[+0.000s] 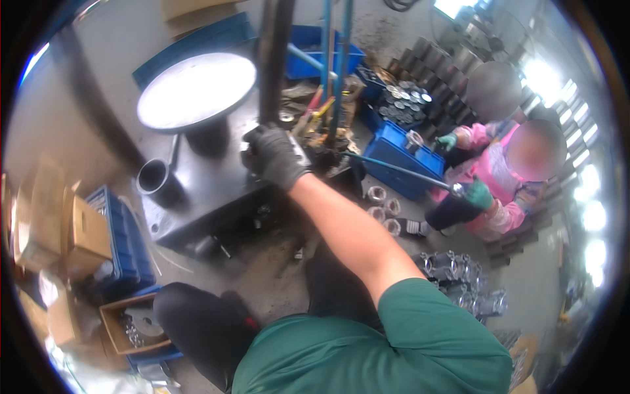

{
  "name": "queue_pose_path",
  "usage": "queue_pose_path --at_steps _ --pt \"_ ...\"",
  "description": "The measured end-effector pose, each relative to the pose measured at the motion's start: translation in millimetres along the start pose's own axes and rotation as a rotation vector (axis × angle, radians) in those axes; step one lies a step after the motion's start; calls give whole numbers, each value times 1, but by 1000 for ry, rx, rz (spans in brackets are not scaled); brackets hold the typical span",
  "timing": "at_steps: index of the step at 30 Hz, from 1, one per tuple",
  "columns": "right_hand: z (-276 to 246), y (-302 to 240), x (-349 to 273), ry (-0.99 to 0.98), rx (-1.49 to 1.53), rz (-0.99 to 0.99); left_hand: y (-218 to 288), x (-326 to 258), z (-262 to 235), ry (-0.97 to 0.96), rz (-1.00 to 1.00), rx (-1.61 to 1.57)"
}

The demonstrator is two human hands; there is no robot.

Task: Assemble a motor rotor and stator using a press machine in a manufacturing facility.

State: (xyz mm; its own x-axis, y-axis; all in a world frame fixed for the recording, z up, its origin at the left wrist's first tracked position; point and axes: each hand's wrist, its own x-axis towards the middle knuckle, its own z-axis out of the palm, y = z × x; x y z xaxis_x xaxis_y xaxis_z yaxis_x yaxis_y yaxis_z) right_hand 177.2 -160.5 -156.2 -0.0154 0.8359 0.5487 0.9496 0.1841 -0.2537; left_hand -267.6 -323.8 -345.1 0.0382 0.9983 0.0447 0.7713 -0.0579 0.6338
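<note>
My right hand, in a black glove, reaches forward over the dark metal table, close to the foot of a thick dark post. Its fingers are curled, and whatever they close on is hidden by the glove. Beside the knuckles a bright bit of metal shows, too blurred to name. Left of the hand, a round pale plate sits on a dark cylinder. A short open tube with a handle is attached near the table's left corner. My left hand is out of the picture.
A person in pink with green gloves works at the right, holding a long rod. Near them are a blue crate and several metal fittings. Cardboard boxes and a blue bin stand at the left.
</note>
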Motion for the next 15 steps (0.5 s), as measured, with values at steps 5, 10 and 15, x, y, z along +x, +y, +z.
queue_pose_path --at_steps 5,10,15 --pt "2 21 1 -3 -37 66 17 -29 -94 64 123 -5" --pt "-9 -10 7 -152 -145 132 22 -34 -179 138 199 -37" --pt "-16 -9 6 -224 -49 142 19 -44 -250 284 205 -46"
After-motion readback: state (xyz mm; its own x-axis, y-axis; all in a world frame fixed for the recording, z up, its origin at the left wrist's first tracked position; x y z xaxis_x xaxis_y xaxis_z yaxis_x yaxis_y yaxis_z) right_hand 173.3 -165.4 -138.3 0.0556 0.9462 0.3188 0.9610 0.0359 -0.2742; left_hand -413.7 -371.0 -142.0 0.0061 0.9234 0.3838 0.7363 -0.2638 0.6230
